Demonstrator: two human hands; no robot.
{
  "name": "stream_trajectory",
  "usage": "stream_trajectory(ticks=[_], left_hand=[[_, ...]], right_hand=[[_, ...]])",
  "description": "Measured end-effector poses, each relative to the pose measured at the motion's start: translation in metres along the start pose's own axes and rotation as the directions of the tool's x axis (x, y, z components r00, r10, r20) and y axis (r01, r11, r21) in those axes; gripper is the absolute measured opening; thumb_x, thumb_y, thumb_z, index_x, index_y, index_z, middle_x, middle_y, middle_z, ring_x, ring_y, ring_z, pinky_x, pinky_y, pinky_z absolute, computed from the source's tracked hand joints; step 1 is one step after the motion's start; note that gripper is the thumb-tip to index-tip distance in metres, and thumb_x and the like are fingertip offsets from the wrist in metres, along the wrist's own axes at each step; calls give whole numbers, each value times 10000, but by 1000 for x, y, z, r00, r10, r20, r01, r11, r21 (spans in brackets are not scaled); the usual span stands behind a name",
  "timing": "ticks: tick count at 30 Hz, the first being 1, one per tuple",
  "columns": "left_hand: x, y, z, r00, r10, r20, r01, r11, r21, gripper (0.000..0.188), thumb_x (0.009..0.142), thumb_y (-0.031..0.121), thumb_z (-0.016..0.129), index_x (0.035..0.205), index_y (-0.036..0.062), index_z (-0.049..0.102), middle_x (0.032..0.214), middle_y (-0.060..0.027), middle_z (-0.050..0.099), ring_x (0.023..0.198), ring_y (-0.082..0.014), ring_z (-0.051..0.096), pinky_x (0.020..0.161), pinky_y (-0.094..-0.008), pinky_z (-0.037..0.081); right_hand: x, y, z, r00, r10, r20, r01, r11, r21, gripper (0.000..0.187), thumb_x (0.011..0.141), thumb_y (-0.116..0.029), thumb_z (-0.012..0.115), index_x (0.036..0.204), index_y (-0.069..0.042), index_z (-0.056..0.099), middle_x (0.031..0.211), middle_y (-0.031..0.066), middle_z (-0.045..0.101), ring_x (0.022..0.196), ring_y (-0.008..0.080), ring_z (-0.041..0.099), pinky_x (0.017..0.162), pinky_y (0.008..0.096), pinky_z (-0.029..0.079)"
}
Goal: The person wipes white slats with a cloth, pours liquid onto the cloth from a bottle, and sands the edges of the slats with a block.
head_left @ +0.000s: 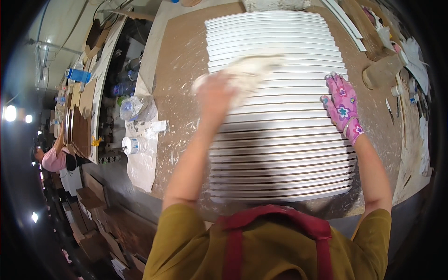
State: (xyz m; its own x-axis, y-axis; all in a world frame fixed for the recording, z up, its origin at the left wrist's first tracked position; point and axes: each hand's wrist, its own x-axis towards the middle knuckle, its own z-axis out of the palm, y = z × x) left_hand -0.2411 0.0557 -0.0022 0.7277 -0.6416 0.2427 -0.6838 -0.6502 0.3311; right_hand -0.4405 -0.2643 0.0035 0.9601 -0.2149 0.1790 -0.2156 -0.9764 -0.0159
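Several long white slats (280,99) lie side by side across the brown board on the table, with dark gaps between them. My left hand (217,91), bare and blurred by motion, grips a cream cloth (254,72) over the upper left part of the slats. The cloth is smeared too, its far end trailing to the right. My right hand (343,105) wears a pink glove with a flower print. It lies with fingers stretched out on the right ends of the slats, holding nothing.
The brown board (179,60) is flecked with white. To the left are a white tub (133,145) and a clear plastic bag (135,108). A wooden box (366,28), a cylindrical container (380,73) and a knife (389,111) lie right. A person in pink (55,159) works far left.
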Motion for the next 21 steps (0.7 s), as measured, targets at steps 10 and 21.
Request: stream_trajectory(ticks=[10, 21], left_hand=[[123, 81, 21, 987, 129, -100, -138, 987, -86, 442, 880, 381, 586, 1183, 58, 586, 1348, -142, 490, 1244, -344, 427, 1023, -490, 330], [110, -113, -17, 912, -238, -333, 224, 971, -82, 310, 907, 248, 577, 1071, -13, 608, 1102, -224, 603, 1049, -382, 568, 872, -492, 445]], right_hand=[[75, 6, 9, 984, -76, -161, 76, 997, -2, 591, 893, -357, 566, 1380, -50, 435, 1427, 191, 412, 1320, 381, 360, 1089, 476, 299], [81, 2, 20, 998, -18, -53, 20, 999, 41, 570, 908, -353, 561, 1385, -65, 440, 1441, 181, 411, 1355, 362, 341, 1113, 473, 276]])
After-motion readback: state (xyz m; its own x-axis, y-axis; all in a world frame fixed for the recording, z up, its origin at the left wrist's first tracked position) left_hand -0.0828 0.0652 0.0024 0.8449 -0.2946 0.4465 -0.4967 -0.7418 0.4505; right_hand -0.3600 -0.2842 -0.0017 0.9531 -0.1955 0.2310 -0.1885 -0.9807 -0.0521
